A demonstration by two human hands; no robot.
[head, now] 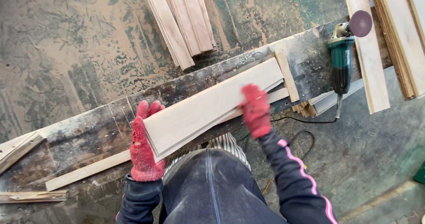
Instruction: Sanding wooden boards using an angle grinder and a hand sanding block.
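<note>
Plank stack (212, 106) lies on desk (88, 131), long axis slanting up toward grinder (341, 58). Left hand (144, 146) grips near end, fingers (148, 109) curled over end. Right hand (256, 110) blurred, nearer grinder, on stack's front edge; grasp unclear.

- The pale board (212, 106) fills the middle of the counter (88, 126), blocking passage between the left hand (144, 148) and right hand (256, 111).
- A wooden stop block (287, 75) stands at the board's right end.
- The angle grinder (343, 55) and long planks (369, 64) crowd the counter's right end.
- Bare counter lies left of the left hand; a thin strip (84, 171) edges its near side.
</note>
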